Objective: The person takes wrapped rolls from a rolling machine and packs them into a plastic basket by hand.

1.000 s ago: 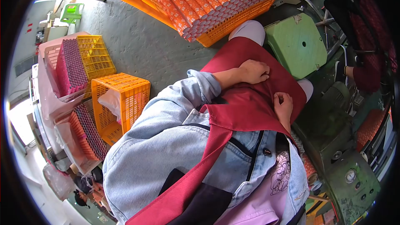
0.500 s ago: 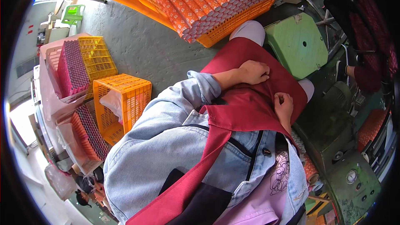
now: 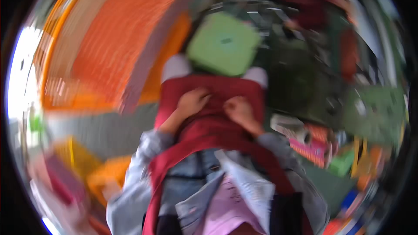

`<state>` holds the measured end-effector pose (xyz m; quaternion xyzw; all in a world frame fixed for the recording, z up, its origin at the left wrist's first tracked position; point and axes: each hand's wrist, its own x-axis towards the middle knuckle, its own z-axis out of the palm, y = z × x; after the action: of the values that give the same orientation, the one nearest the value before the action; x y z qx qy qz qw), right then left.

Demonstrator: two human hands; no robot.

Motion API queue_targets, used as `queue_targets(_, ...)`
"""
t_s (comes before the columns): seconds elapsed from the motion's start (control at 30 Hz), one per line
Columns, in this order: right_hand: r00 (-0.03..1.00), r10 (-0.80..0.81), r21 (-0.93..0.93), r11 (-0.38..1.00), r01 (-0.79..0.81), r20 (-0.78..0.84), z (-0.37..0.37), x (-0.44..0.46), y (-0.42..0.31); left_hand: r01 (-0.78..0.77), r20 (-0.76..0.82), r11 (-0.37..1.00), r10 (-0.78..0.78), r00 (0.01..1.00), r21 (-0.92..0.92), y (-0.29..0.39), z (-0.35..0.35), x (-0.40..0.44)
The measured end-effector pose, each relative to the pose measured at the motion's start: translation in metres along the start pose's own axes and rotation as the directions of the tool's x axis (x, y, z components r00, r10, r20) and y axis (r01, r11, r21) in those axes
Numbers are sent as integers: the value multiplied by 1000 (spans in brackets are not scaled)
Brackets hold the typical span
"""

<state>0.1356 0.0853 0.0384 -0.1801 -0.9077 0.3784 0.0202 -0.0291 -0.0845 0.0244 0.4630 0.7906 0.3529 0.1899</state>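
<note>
At mid-frame, the left hand [image 3: 193, 102] and right hand [image 3: 239, 109] are rested empty on the apron [image 3: 209, 124], the upper-left orange stack [image 3: 127, 32] already crated.

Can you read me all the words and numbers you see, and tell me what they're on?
There are none I can read; the picture is blurred.
Pale pink cloth shirt: dark squiggles, too blurred to tell if they're letters.
Grey-green flat panel: a pale spot, too blurred to show any numbers.
</note>
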Motion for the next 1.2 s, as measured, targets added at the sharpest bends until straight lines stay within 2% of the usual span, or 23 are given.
queue_targets(0.07, 997, -38, -19, 999, 37, -71, 11, -3, 6, 38, 19, 999, -38, 999, 20, 5, -4, 1)
queue_targets(0.1, 1000, -8, 18, 1000, 8, -17, 9, -2, 7, 40, 41, 999, -41, 998, 20, 6, -4, 2)
queue_targets(0.13, 998, 9, 7, 1000, -9, -57, 6, 1, 6, 55, 72, 997, -58, 996, 45, 1, 0, 5)
queue_targets(0.2, 993, 26, 14, 1000, -25, -111, 7, -2, 6, 150, 119, 985, -160, 980, 89, 6, 0, 11)
queue_targets(0.23, 995, 44, 23, 999, -42, -95, 6, 1, 8, 117, 125, 988, -130, 984, 102, 7, -1, 18)
queue_targets(0.33, 996, 64, 55, 997, -61, -69, 8, 3, 11, 143, 140, 977, -166, 976, 158, 9, 1, 22)
queue_targets(0.4, 995, 86, 63, 995, -83, -49, 3, 3, 16, 193, 207, 964, -230, 951, 183, 13, 4, 28)
queue_targets(0.57, 990, 108, 63, 993, -103, -89, -1, 6, 21, 206, 244, 958, -252, 936, 202, 9, 10, 37)
queue_targets(0.8, 985, 161, 50, 986, -158, -61, 2, 2, 23, 219, 269, 952, -272, 924, 213, 7, 15, 36)
queue_targets(0.97, 987, 141, 15, 990, -140, -76, 4, 1, 20, 189, 231, 964, -230, 945, 186, 4, 13, 32)
queue_targets(1.1, 989, 125, -9, 992, -126, -75, 10, 2, 18, 218, 237, 959, -258, 937, 180, 7, 7, 29)
queue_targets(1.2, 988, 155, -6, 988, -155, -29, 4, 2, 12, 216, 224, 962, -250, 942, 167, 5, 8, 27)
